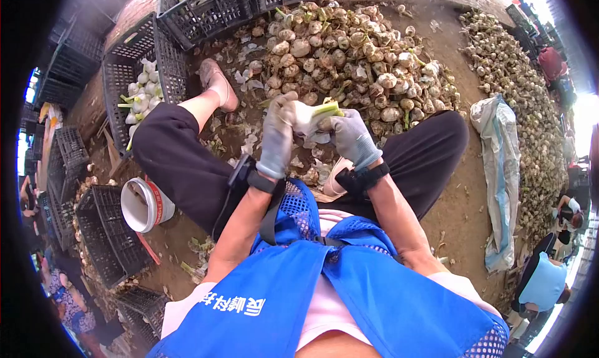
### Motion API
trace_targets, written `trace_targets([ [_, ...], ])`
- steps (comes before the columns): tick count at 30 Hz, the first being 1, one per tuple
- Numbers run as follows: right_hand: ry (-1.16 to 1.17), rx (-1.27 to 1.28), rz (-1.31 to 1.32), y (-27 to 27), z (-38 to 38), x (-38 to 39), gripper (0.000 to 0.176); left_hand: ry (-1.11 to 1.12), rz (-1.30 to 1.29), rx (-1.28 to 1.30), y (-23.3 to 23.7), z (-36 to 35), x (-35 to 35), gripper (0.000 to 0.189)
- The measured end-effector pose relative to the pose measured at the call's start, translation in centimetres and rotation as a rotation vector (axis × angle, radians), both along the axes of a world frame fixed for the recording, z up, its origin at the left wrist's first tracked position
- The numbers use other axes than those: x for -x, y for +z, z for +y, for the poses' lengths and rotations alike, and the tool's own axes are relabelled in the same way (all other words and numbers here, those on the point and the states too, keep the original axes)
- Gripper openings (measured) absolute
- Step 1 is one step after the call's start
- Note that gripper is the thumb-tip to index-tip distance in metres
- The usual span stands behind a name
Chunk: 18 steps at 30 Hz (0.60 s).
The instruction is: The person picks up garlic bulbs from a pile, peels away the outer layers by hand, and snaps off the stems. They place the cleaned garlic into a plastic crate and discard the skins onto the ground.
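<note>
A garlic bulb (303,117) with smooth white skin and a short green stem is held between my two gloved hands, over the ground between my knees. My left hand (279,128) is closed around the bulb end. On the other side, the fingers of my right hand (354,135) are closed at the green stem and the loose skin under it. Just beyond my hands rises a big heap of unpeeled, soil-stained garlic (349,52). Clean white garlic bulbs (145,91) lie in a black plastic crate (118,77) at the left.
More black crates stand at the top (206,14) and lower left (103,233). A white bucket (138,205) sits by my left knee. To the right lie a woven sack (499,171) and another long garlic heap (530,108). Other people (543,283) are at the edges.
</note>
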State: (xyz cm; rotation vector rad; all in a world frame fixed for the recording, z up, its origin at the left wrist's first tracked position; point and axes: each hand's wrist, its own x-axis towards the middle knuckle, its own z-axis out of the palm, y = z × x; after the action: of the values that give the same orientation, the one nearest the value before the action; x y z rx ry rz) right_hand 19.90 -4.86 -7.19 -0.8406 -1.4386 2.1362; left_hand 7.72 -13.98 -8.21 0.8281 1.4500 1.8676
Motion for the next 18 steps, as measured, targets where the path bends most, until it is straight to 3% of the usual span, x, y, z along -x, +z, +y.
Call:
trace_targets([
  [1, 0.003, 0.005, 0.0, -0.2, 0.0, 0.0, 0.016, -0.149, -0.545, -0.121, -0.7, -0.1, 0.5, 0.035],
  [3, 0.028, 0.143, -0.004, -0.4, 0.5, 0.1, 0.016, -0.463, -0.94, -0.03, -0.8, -1.1, 2.3, 0.036],
  [4, 0.006, 0.103, -0.037, -0.4, 0.4, 0.1, 0.017, -0.462, -0.941, -0.032, -1.8, -0.5, 2.5, 0.036],
  [6, -0.01, -0.02, -0.075, -1.7, 0.6, 0.2, 0.017, -0.177, -0.474, 0.202, -4.1, 0.6, 2.6, 0.038],
  [7, -0.027, -0.144, -0.113, -2.4, 0.7, 0.1, 0.016, -0.184, -0.476, 0.206, -4.5, 0.7, 2.4, 0.038],
  [9, -0.084, -0.541, -0.19, -2.6, 0.3, 0.8, 0.015, 0.132, 0.341, 0.226, -3.4, 1.0, 1.8, 0.037],
  [10, -0.118, -0.719, -0.222, -2.6, -0.5, 1.2, 0.014, -0.024, 0.257, 0.318, -0.1, 0.6, -0.1, 0.036],
  [11, -0.146, -0.895, -0.25, -2.4, -1.2, 1.6, 0.014, 0.127, 0.408, -0.048, 0.2, 0.7, -1.6, 0.024],
  [12, -0.12, -0.783, -0.223, -1.4, -0.9, 1.5, 0.015, 0.057, 0.118, -0.026, -1.8, 0.7, -1.0, 0.023],
  [13, -0.005, -0.249, -0.097, -0.4, -0.4, 0.3, 0.018, -0.012, -0.171, -0.01, -3.6, 0.7, 0.0, 0.023],
  [15, 0.04, 0.202, 0.005, 0.6, -0.7, -0.2, 0.022, 0.029, -0.15, 0.043, -2.7, 0.4, 0.6, 0.022],
  [16, 0.035, 0.199, 0.006, 0.3, -0.4, -0.2, 0.022, 0.056, -0.124, 0.083, -2.1, 0.6, 0.8, 0.021],
  [18, -0.042, -0.21, -0.096, -1.3, 0.7, 0.2, 0.021, 0.008, -0.252, 0.036, -2.0, 0.6, 1.3, 0.02],
])
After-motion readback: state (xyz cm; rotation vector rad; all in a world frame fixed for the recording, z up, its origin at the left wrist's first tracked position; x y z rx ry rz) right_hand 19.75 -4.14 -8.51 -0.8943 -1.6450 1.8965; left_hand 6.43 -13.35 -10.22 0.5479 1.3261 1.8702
